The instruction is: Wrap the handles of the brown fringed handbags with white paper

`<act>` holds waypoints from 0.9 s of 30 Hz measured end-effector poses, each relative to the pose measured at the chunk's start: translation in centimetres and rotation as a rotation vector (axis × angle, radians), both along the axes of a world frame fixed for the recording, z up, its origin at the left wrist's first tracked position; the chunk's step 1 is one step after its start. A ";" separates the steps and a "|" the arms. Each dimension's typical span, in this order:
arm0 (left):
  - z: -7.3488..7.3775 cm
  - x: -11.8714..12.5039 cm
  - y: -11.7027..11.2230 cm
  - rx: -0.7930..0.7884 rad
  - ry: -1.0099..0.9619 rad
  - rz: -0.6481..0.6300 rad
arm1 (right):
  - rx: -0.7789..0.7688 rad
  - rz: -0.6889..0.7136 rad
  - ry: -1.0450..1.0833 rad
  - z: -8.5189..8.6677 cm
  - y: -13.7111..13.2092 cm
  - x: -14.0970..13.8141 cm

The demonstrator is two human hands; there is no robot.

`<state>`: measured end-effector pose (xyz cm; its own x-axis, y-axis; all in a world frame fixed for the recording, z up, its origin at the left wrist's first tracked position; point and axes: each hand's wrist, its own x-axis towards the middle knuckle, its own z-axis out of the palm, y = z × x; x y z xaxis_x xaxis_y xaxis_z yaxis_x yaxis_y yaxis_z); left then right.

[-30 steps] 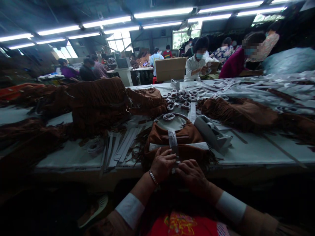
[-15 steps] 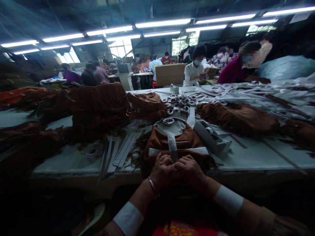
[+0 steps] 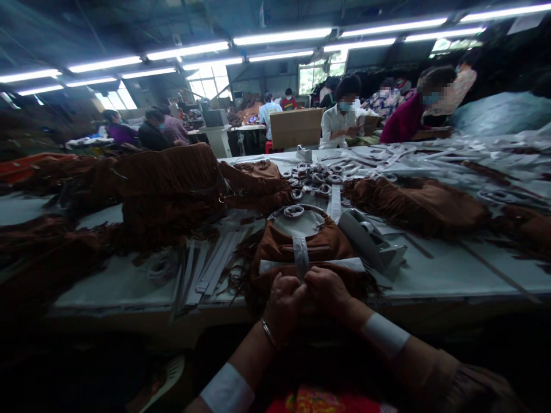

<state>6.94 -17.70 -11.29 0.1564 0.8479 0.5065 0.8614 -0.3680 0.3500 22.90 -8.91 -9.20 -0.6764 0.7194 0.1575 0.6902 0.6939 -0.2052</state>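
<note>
A brown fringed handbag lies on the table in front of me, its looped handle at the far side. A white band crosses it sideways, and a strip of translucent tape runs down its middle toward me. At the strip's near end my left hand and my right hand meet, both closed with fingers pinched. The tape's lower end passes in between them; my fingers hide the exact grip. A grey tape dispenser stands just right of the bag.
Brown fringed bags are piled at left, with another bag at right. White strips lie left of my hands. Wrapped rings and loose white straps cover the far side. Co-workers sit beyond, near a cardboard box.
My right hand has moved slightly up and left, its fingers drawing into a tighter pinch beside the left. My left hand has curled more. The bag stays in place.
</note>
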 end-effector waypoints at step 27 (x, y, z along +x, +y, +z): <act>-1.3 -0.2 0.1 0.008 0.110 -0.036 | 0.106 -0.074 0.419 5.2 2.1 11.6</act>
<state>6.73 -17.56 -12.54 0.2420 0.8366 0.4915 0.8805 -0.4021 0.2509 34.51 -6.81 -3.96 -0.4856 0.7290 0.4824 0.6116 0.6776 -0.4084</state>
